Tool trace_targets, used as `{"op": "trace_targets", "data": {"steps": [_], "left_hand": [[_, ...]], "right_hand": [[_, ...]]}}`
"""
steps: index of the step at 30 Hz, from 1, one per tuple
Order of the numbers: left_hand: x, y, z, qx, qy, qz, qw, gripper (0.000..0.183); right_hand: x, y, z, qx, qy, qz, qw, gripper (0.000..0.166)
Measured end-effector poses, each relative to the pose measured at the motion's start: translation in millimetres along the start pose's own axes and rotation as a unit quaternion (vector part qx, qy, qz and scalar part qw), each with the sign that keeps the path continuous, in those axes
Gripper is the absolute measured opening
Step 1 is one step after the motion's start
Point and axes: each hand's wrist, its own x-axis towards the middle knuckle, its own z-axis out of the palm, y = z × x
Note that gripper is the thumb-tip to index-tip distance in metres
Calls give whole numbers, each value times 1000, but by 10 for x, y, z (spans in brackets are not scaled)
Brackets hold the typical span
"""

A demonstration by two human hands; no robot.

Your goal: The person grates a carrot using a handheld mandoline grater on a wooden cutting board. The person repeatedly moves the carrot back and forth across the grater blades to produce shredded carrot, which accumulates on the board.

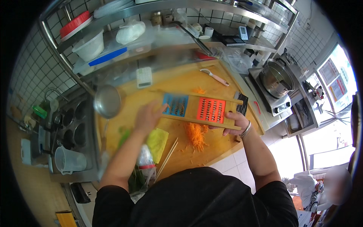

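Note:
My right hand point(237, 122) grips the right end of a wooden-framed grater point(192, 107), thumb on top and fingers beneath. The grater is held over a wooden cutting board point(181, 82) and carries a blue grating plate point(175, 105) and an orange-red one point(211, 110). Small orange bits cling to the blue plate. My left hand point(147, 117), blurred, is at the blue plate's left edge, fingertips against or just over it; whether it pinches something is unclear. A pile of shredded carrot point(195, 136) lies below the grater, partly covered by it.
Around the board lie a peeler point(217, 77), wooden chopsticks point(167, 159), a yellow-green cloth point(158, 144), a metal ladle point(107, 101) and a white digital device point(144, 77). A pot point(276, 79) stands on a burner at right. A metal shelf point(170, 8) overhangs the back. Another person point(309, 187) is at lower right.

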Motion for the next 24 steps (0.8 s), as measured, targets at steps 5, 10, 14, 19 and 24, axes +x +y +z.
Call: {"op": "trace_targets", "data": {"steps": [5, 10, 14, 19, 24], "left_hand": [[283, 380, -11, 112, 62, -58, 990, 63], [582, 759, -29, -106, 37, -50, 992, 46], [756, 710, 282, -16, 49, 23, 998, 20], [909, 818, 170, -142, 20, -82, 986, 14], [713, 561, 621, -248, 40, -120, 960, 32]], "right_hand": [[-60, 86, 291, -148, 192, -126, 962, 36], [-179, 221, 358, -197, 238, -184, 933, 33], [-260, 275, 528, -194, 226, -188, 936, 30], [-415, 319, 439, -191, 252, -212, 925, 28], [-454, 412, 410, -276, 307, -207, 887, 30]]}}
